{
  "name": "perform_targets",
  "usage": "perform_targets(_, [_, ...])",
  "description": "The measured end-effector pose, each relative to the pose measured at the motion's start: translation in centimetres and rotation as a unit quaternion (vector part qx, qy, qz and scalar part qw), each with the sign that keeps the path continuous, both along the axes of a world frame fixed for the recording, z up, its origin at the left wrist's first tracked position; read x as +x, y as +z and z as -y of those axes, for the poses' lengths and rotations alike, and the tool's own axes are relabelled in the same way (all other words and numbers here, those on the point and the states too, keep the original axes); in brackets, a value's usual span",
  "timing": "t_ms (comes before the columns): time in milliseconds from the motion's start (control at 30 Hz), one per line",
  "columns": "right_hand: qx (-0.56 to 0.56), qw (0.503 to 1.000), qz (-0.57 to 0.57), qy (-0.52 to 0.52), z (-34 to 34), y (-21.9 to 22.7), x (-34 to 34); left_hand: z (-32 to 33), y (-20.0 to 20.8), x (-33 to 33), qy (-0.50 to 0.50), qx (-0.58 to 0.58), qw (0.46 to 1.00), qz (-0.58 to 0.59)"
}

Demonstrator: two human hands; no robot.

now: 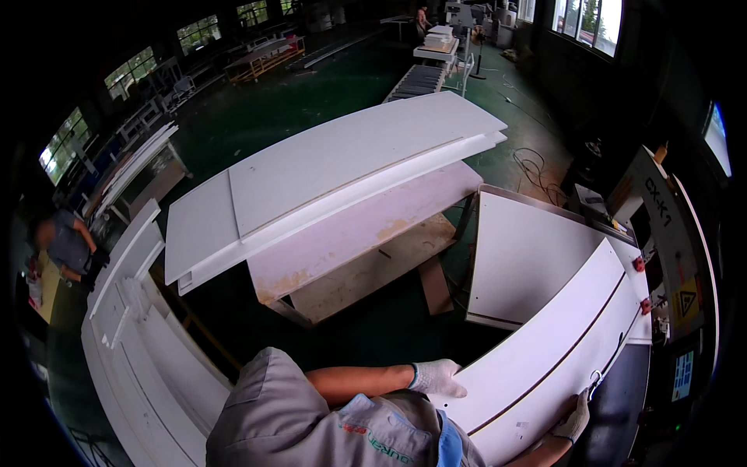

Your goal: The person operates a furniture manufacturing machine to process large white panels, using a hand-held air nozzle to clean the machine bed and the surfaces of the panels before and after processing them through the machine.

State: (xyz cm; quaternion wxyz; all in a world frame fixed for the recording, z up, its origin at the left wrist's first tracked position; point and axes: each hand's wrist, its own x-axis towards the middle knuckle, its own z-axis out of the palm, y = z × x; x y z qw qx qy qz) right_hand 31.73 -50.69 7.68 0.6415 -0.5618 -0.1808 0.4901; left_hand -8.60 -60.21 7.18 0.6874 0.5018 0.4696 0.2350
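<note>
A long white panel (pixel 537 366) with a dark groove along its length lies in front of me and reaches into the machine at the right. My left hand (pixel 437 379), in a whitish work glove, closes on its left edge, near a small hole. At the panel's right edge is my right hand (pixel 574 416), also gloved, with its fingers bent around that edge and partly hidden. A small shiny metal piece (pixel 595 381) sits just beyond those fingertips; its kind is unclear.
White panels (pixel 358 163) lie stacked on a stand ahead. Another white panel (pixel 521 257) rests beside the machine (pixel 669 233), which has red knobs and a small screen. More panels (pixel 148 350) are at my left. A person (pixel 70 245) stands at the far left; a roller conveyor (pixel 420 82) runs behind.
</note>
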Motion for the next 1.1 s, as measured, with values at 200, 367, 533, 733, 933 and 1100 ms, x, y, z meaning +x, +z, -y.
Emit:
perform_targets(200, [0.083, 0.922, 0.196, 0.323, -9.0, 6.7, -22.7, 9.0, -2.5, -14.0, 0.256, 0.044, 0.962, 0.084])
perform_targets(367, [0.122, 0.854, 0.194, 0.468, -12.4, 7.0, -42.6, 14.2, -0.8, -23.2, 0.459, 0.029, 0.887, 0.047])
perform_targets(533, [0.157, 0.736, 0.146, 0.643, -9.1, 4.2, -62.0, 23.0, -0.3, -25.6, 0.628, 0.053, 0.776, 0.006])
perform_targets(733, [0.176, 0.528, 0.160, 0.815, -2.3, 1.9, -81.9, 27.6, -1.1, -25.2, 0.785, 0.047, 0.608, 0.108])
perform_targets(933, [0.126, 0.321, 0.088, 0.934, 13.9, 4.4, -91.5, 31.9, -1.6, -20.2, 0.684, 0.042, 0.516, -0.514])
perform_targets(1100, [0.193, 0.150, 0.133, 0.961, 30.0, 3.7, -92.1, 32.4, 4.5, -13.6, 0.981, -0.063, 0.184, 0.010])
